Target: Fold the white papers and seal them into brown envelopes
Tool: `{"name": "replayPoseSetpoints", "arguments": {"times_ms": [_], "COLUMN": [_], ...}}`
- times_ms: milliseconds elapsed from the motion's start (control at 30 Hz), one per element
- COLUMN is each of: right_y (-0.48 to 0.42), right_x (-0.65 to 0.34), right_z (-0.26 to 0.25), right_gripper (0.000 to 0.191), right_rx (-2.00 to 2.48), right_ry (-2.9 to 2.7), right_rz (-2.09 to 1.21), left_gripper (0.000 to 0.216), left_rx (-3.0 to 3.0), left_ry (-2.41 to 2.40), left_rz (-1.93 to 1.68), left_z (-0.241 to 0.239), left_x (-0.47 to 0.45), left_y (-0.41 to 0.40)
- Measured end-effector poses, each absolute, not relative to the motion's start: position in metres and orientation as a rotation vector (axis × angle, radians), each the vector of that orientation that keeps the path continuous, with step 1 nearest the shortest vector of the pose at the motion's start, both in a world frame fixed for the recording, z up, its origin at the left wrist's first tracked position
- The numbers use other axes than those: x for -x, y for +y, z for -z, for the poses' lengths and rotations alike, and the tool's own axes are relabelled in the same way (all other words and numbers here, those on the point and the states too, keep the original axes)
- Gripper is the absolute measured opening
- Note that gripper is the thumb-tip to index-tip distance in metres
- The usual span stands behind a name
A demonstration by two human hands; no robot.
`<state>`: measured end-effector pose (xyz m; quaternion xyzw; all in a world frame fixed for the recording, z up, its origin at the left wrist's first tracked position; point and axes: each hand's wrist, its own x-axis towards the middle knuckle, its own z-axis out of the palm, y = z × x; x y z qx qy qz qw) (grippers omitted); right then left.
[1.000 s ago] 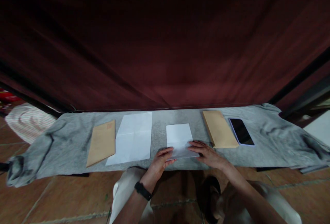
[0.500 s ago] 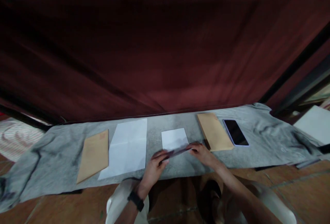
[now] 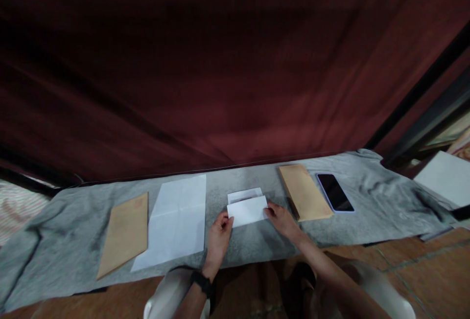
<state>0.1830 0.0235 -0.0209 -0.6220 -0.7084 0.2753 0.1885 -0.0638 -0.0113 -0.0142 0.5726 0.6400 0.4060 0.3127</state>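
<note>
Both hands hold a small white folded paper (image 3: 247,211) by its two short ends, its plain side facing me. My left hand (image 3: 220,233) pinches the left end; a black band circles that wrist. At the right end, my right hand (image 3: 280,217) grips the corner between thumb and fingers. Behind the held paper, a strip of another white piece of paper (image 3: 239,195) shows on the grey cloth; its lower part is hidden. Left of my hands lies a large creased white sheet (image 3: 176,223).
A brown envelope (image 3: 127,233) lies at the left, beside the large sheet. To the right rest a stack of brown envelopes (image 3: 306,194) and a phone (image 3: 335,193) in a pale case. Grey cloth (image 3: 389,201) covers the narrow surface; a dark red curtain (image 3: 235,89) hangs behind.
The paper between my hands has turned from nearly edge-on to showing its white face. It now covers part of the paper behind it. The view has shifted slightly.
</note>
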Motion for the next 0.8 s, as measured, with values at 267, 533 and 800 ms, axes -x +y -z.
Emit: {"name": "replayPoseSetpoints", "arguments": {"times_ms": [267, 533, 800], "right_y": [0.031, 0.037, 0.037], "right_x": [-0.169, -0.163, -0.160], "right_z": [0.002, -0.001, -0.004], "right_gripper": [0.028, 0.031, 0.030], "right_rx": [2.091, 2.149, 2.163], "right_ry": [-2.026, -2.011, -1.988], "right_rz": [-0.680, -0.645, -0.605], "left_gripper": [0.050, 0.044, 0.029], "left_rx": [-1.433, -1.415, -1.439], "left_ry": [1.843, 1.829, 1.741], "left_rz": [-1.123, -1.138, -1.116], "left_z": [0.012, 0.014, 0.017], "left_x": [0.050, 0.053, 0.054], "left_y": [0.001, 0.008, -0.005]}}
